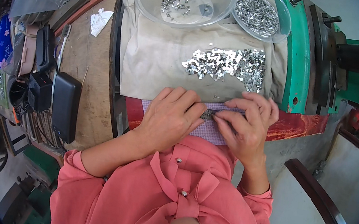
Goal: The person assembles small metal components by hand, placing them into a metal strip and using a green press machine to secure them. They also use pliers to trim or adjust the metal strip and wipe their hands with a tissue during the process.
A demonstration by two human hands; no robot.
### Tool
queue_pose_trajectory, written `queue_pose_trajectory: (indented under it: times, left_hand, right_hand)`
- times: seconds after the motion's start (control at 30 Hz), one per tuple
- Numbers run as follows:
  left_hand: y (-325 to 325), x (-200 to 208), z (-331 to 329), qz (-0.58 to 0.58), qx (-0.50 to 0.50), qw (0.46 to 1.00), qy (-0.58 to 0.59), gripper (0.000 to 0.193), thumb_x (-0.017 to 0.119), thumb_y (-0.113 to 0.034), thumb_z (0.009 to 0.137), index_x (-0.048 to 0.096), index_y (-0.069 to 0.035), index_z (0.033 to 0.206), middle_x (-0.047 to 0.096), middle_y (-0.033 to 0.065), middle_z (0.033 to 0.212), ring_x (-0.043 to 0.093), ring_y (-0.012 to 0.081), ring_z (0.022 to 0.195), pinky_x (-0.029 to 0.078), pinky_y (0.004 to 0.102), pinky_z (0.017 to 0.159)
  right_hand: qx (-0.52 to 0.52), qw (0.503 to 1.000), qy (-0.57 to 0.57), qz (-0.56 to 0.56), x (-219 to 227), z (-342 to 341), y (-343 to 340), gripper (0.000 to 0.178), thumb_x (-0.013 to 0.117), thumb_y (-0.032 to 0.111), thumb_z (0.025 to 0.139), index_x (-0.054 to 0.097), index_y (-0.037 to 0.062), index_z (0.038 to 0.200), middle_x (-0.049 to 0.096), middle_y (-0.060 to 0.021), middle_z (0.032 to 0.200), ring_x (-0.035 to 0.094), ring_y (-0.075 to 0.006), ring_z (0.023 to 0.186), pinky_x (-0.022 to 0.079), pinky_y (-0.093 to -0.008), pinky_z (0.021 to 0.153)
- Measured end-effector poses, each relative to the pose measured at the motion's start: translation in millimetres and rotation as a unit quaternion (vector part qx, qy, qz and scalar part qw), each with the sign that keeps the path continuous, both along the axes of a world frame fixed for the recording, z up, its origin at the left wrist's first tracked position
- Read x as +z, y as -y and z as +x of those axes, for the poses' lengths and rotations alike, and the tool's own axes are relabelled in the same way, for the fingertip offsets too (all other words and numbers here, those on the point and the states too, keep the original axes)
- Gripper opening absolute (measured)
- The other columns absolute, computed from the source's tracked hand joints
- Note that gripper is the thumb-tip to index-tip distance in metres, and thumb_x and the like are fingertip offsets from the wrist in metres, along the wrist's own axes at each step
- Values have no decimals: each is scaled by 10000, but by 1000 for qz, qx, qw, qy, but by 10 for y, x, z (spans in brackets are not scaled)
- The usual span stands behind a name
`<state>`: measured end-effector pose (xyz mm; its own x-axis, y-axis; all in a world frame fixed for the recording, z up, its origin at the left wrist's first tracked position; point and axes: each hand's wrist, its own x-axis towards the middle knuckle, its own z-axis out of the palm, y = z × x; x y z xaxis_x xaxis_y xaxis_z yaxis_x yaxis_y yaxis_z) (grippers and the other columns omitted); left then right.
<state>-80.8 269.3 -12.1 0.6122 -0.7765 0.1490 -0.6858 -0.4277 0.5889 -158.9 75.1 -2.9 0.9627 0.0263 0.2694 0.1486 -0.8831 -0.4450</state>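
Between my two hands, close to my body, is a small ridged dark-grey metal piece (pixel 207 114), too small to make out fully. My left hand (pixel 170 116) has its thumb and fingertips closed on the left end. At the right end, the thumb and index finger of my right hand (pixel 245 126) pinch it, while the other fingers are curled and raised. Beneath lies a purple checked cloth (pixel 213 134). Just beyond my hands, a heap of small shiny flat metal pieces (pixel 226 64) is spread on a beige cloth (pixel 149 63).
A transparent bowl (pixel 137 0) with loose metal parts stands at the back, beside a smaller bowl (pixel 285 33) full of metal pins. A green machine (pixel 297 59) borders the right. On the left, a wooden bench (pixel 99 69) carries a black case (pixel 65 106) and a white paper scrap (pixel 100 22).
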Motion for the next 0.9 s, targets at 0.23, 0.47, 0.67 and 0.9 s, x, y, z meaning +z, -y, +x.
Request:
queue_pose_trajectory:
  times: [0.23,0.47,0.67,0.9]
  left_hand:
    - [-130,40,2,25,6,1000,-5,329,800,-148,711,659,-84,1000,598,54,949,580,254,873,432,376,756]
    - [-178,91,17,3,41,998,-37,315,807,-143,704,660,-81,975,603,54,940,580,257,860,428,374,746]
    - [-103,58,5,-19,29,999,-26,289,802,-121,704,666,-91,957,611,48,939,585,254,833,435,374,728]
    - [24,6,-3,-29,-4,999,21,200,774,-95,723,660,-95,888,615,35,916,591,237,831,447,368,748]
  right_hand:
    - [-6,999,42,0,-82,251,96,138,812,194,703,737,183,819,638,38,1010,540,-235,1129,266,-495,1038]
    - [25,997,48,-60,-114,620,78,133,778,171,740,678,148,825,625,20,1033,537,-240,1137,275,-507,1039]
    - [24,999,39,-18,-9,319,40,141,770,151,739,669,152,837,639,28,1037,536,-241,1151,262,-497,1044]
    - [4,1000,4,4,-40,10,17,153,820,191,698,737,182,825,645,46,1020,549,-233,1127,261,-471,1041]
